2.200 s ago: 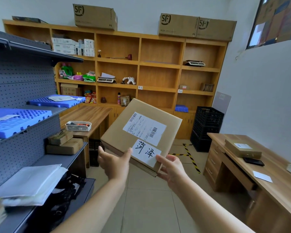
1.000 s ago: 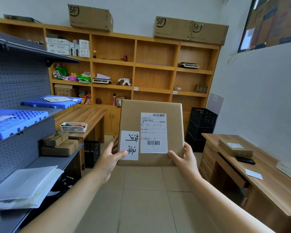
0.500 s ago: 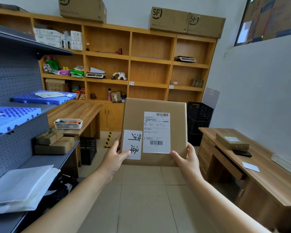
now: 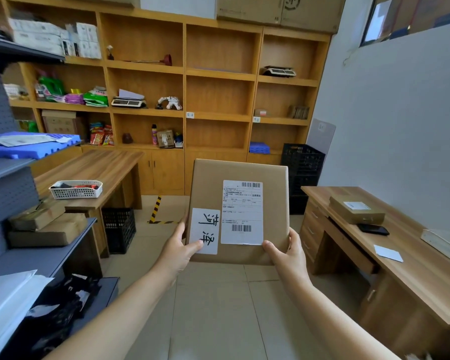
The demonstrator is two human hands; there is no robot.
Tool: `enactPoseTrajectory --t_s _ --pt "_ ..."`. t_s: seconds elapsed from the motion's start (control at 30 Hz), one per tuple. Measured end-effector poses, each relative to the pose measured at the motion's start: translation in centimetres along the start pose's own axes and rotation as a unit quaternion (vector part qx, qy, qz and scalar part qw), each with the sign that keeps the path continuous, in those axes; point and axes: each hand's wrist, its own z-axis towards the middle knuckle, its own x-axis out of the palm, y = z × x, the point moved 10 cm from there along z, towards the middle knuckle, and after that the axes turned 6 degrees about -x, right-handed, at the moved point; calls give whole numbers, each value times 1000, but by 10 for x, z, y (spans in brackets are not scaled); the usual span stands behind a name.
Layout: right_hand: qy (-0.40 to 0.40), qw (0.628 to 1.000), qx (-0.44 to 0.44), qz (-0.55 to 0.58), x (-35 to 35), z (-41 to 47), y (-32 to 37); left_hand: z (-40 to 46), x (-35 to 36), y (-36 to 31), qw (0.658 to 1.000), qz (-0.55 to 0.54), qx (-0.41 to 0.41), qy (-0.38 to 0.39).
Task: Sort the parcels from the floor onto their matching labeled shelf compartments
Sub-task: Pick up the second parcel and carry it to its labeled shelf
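Observation:
A flat brown cardboard parcel (image 4: pixel 273 188) is held up in front of me, its face toward the camera. It carries a white shipping label with barcodes and a smaller white tag with two handwritten characters turned sideways. My left hand (image 4: pixel 178 252) grips its lower left corner, thumb on the tag. My right hand (image 4: pixel 287 255) grips the lower right corner. Behind it stands the wooden shelf unit (image 4: pixel 185 74), with small white labels (image 4: pixel 190 115) on the shelf edges of two bare compartments.
A grey metal rack (image 4: pixel 16 193) with blue trays and brown boxes runs along the left. A wooden table (image 4: pixel 109 167) holds a white basket. Black crates (image 4: pixel 303 167) stand by the shelf. A desk (image 4: pixel 413 258) with a box and phone is on the right.
The parcel was turned from tilted to upright, facing me. The shelf unit now looks larger and closer, and the view has dropped, cutting off the boxes on top.

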Motion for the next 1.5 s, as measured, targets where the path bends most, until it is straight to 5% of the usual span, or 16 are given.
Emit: enactPoseTrajectory --t_s 0.57,1.03,1.5 --pt "77 997 12 13 75 226 -68 220 15 17 995 47 -25 -89" --pt "45 999 26 -1 220 433 -106 485 -34 13 997 58 -10 -45" --pt "45 997 62 -13 283 646 -197 718 7 42 996 67 -47 -36"
